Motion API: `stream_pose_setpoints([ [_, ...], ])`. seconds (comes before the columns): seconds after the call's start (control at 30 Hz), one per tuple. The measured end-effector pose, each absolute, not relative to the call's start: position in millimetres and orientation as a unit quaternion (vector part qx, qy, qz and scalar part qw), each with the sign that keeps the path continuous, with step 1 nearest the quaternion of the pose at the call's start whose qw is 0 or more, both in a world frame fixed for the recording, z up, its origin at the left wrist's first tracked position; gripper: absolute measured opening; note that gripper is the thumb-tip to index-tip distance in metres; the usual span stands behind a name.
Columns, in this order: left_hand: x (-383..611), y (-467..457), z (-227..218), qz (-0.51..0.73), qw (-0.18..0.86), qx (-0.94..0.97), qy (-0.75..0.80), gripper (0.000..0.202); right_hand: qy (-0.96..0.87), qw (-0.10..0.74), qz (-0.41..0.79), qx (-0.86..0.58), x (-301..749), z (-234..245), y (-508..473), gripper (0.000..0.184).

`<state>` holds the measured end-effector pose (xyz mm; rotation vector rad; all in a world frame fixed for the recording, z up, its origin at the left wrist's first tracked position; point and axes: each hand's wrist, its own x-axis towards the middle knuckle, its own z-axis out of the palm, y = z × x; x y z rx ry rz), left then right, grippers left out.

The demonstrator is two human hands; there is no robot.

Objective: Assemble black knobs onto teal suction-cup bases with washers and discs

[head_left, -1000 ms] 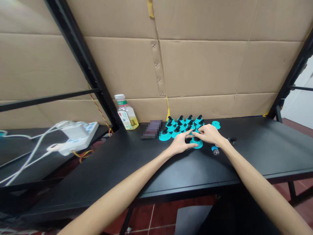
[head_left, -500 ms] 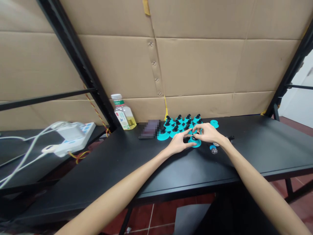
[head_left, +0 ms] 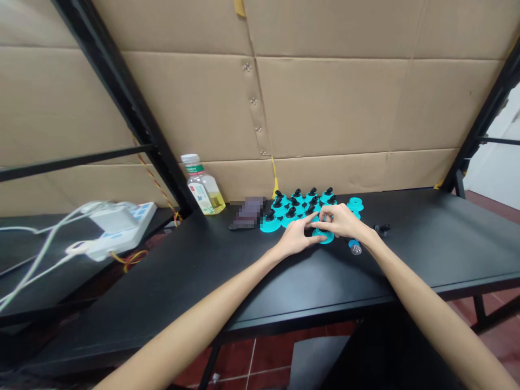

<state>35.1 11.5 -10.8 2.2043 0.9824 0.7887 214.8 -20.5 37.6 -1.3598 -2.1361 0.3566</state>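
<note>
A turquoise round base [head_left: 324,238] stands on the black table, held at its rim between the thumb and fingers of my left hand [head_left: 299,236]. My right hand [head_left: 339,219] closes its fingers on the top of the same base from the right. Those fingers hide whatever sits at the base's centre. Just behind my hands stand several matching turquoise bases with black angled tops [head_left: 291,215], set close together in rows.
Loose turquoise rings [head_left: 356,204] lie behind my right hand. Near its wrist are a clear disc [head_left: 356,248] with a blue part and small black pieces [head_left: 382,230]. A phone [head_left: 246,213] and a bottle [head_left: 205,187] stand left; a cardboard wall [head_left: 333,119] rises behind.
My right fingers have shifted slightly over the top of the base, covering the black part that showed before. My left hand keeps its hold. The camera view has moved slightly.
</note>
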Motion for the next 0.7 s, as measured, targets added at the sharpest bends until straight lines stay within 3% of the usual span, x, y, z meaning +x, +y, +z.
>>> stream_pose_setpoints([
  [0.2,33.7,9.9,-8.3,0.285,0.293,0.836,0.366,0.088,-0.806,0.272,0.202,-0.485,220.5,40.0,-24.4,0.009],
  [0.5,33.5,8.8,-8.2,0.282,0.281,0.838,0.372,0.09,-0.788,0.276,0.265,-0.483,221.8,35.8,-21.3,0.01],
  [0.7,32.7,5.7,-4.4,0.276,0.274,0.837,0.385,0.088,-0.797,0.274,0.216,-0.492,218.3,39.4,-21.1,0.022],
])
